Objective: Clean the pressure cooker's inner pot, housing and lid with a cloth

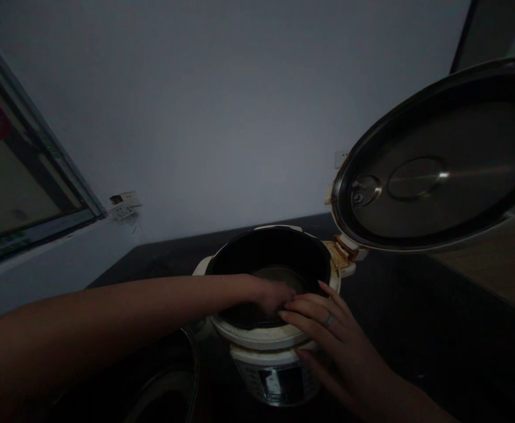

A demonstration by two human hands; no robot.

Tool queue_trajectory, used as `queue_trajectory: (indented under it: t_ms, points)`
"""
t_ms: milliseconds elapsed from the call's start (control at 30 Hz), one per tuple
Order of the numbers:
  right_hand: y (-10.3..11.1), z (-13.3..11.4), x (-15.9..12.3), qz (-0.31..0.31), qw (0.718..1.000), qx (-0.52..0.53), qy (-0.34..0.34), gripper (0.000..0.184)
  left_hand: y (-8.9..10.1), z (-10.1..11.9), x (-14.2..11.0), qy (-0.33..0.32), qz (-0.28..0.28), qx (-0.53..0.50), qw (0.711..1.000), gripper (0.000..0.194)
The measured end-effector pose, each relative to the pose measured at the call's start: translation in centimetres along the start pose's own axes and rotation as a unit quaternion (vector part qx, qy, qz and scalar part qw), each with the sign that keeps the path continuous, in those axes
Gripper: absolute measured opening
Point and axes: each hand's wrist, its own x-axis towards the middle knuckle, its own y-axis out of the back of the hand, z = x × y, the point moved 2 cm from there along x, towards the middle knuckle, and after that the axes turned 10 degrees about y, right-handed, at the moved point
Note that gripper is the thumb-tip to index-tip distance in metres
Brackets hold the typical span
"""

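Cooker (257, 337) stands at lower centre; left hand (274, 297) is inside, its grip I cannot tell; right hand (334, 326) spreads loosely over its front right.

V. dim overall, sm. glare on lid (438, 176)

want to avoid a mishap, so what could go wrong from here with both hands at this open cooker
The lid stands open beside the electric pressure cooker; a knock might bring it down on the left hand, which is inside.
The ring on the right hand could scratch the dark inner pot if it rubs there.
Pressing on the rim might tip or shift the cooker.
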Motion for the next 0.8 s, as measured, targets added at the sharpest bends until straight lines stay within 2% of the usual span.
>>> queue_trajectory:
  t_ms: [100, 167, 267, 333, 467, 567, 667, 800]
  points:
    - [0.0, 0.0, 0.0, 0.003, 1.0, 0.0, -0.002, 0.044, 1.0, 0.8, 1.4, 0.012, -0.018, 0.055, 0.998, 0.012]
    - [0.1, 0.0, 0.1, 0.001, 1.0, -0.002, -0.002, 0.042, 1.6, 0.5, 2.4, 0.044, -0.019, 0.09, 0.995, 0.011]
    - [0.2, -0.1, 0.2, 0.0, 1.0, -0.002, -0.002, 0.04, 2.3, -1.1, 3.6, 0.109, -0.006, 0.13, 0.985, 0.034]
    - [0.3, -0.1, 0.3, -0.001, 1.0, -0.002, -0.001, 0.04, 2.6, -2.4, 3.8, 0.142, -0.001, 0.146, 0.979, 0.041]
    - [0.3, -0.1, 0.3, -0.002, 1.0, 0.005, 0.003, 0.041, 3.3, -4.8, 2.7, 0.179, -0.003, 0.164, 0.97, 0.034]
    - [0.4, 0.0, 0.4, -0.007, 1.0, 0.011, 0.004, 0.041, 4.1, -5.5, 1.3, 0.188, 0.005, 0.176, 0.966, 0.03]
    - [0.5, 0.0, 0.3, -0.02, 1.0, 0.012, 0.009, 0.041, 4.4, -5.3, -0.2, 0.177, -0.007, 0.166, 0.97, 0.029]
    - [0.4, 0.1, 0.2, -0.026, 1.0, 0.013, 0.004, 0.041, 3.2, -4.2, -1.9, 0.144, -0.072, 0.125, 0.979, 0.029]
